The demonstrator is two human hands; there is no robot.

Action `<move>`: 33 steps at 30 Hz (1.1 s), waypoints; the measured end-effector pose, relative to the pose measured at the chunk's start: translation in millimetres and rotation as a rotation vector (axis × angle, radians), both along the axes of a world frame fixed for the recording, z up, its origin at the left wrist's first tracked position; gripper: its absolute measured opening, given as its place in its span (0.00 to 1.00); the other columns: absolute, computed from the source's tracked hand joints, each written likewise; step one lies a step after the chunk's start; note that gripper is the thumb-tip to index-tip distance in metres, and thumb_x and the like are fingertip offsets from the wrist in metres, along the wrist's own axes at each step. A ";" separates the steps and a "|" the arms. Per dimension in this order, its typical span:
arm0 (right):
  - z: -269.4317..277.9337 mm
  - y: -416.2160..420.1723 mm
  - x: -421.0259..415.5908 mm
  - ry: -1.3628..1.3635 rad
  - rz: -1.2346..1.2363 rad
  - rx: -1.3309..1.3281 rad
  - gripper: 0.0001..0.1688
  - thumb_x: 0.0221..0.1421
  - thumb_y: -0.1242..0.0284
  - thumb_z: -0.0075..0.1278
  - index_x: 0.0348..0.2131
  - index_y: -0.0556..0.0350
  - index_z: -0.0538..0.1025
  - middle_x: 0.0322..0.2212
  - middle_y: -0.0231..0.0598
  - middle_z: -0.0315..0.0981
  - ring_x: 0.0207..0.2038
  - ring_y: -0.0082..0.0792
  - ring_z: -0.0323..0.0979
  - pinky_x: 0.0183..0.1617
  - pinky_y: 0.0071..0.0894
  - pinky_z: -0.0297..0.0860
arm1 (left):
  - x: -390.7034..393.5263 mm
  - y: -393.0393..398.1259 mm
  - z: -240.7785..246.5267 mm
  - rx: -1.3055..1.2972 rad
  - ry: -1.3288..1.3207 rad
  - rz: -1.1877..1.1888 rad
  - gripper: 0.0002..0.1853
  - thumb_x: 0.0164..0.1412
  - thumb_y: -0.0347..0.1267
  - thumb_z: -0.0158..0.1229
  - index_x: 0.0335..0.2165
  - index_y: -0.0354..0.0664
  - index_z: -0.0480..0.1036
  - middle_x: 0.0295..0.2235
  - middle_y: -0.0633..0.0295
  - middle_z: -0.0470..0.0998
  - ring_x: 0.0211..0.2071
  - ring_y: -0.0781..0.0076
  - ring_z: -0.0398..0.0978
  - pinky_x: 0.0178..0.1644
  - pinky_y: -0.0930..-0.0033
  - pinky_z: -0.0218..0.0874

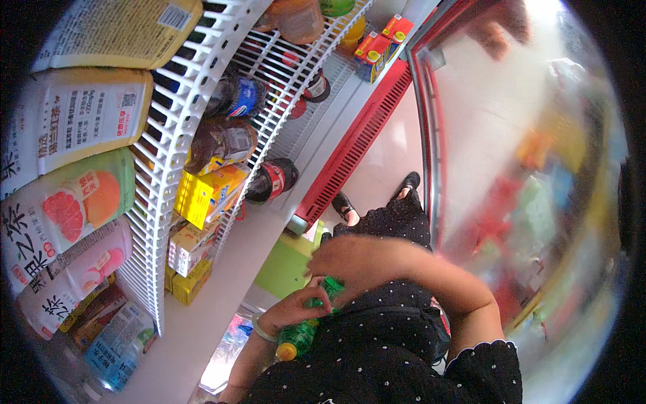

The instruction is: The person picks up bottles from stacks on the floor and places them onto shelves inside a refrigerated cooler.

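Observation:
My left hand (298, 309), with a pale bracelet at the wrist, is closed around green plastic bottles or one long bottle; which of the two I cannot tell. A yellow cap (286, 352) points down toward me from the lower green bottle part (299, 335), held against my black dotted clothing. Another green part (330, 288) shows between my hands. My right hand (343, 265) is blurred and reaches across from the right, just above that green part. Its palm side and most fingertips are hidden, so whether it grips anything is unclear.
An open fridge stands at left, its white wire shelves (171, 166) holding bottled drinks, a cola bottle (274, 179) and yellow cartons (204, 194). Its red-framed glass door (429, 151) stands to the right. Small red-topped cartons (371, 55) sit near the door edge. A green panel (285, 265) lies below.

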State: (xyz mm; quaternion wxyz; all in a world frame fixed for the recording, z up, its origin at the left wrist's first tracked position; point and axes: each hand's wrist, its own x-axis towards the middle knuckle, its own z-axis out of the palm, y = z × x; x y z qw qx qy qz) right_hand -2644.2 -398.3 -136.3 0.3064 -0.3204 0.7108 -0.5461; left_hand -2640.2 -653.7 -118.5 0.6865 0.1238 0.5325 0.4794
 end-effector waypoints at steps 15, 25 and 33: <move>11.6 50.7 -57.8 0.046 -1.110 -0.140 0.42 0.38 0.60 0.66 0.49 0.59 0.66 0.42 0.49 0.68 0.45 0.46 0.70 0.52 0.40 0.66 | 43.8 -59.1 36.8 -0.076 -0.575 0.584 0.23 0.65 0.41 0.44 0.42 0.29 0.73 0.36 0.46 0.78 0.36 0.56 0.77 0.49 0.60 0.65; 7.6 26.5 -185.1 0.553 -1.500 0.023 0.43 0.39 0.62 0.66 0.52 0.62 0.65 0.45 0.55 0.63 0.49 0.53 0.62 0.56 0.45 0.58 | 49.9 -50.5 37.3 0.059 -0.391 0.578 0.27 0.66 0.38 0.38 0.17 0.34 0.73 0.18 0.52 0.75 0.25 0.59 0.72 0.39 0.62 0.62; -1.5 14.5 -191.9 0.468 -1.545 -0.070 0.35 0.41 0.73 0.64 0.48 0.61 0.65 0.41 0.47 0.64 0.33 0.37 0.70 0.38 0.35 0.69 | 51.9 -47.9 45.7 -0.066 -0.369 0.670 0.26 0.64 0.38 0.40 0.15 0.37 0.71 0.18 0.53 0.73 0.25 0.61 0.71 0.38 0.63 0.61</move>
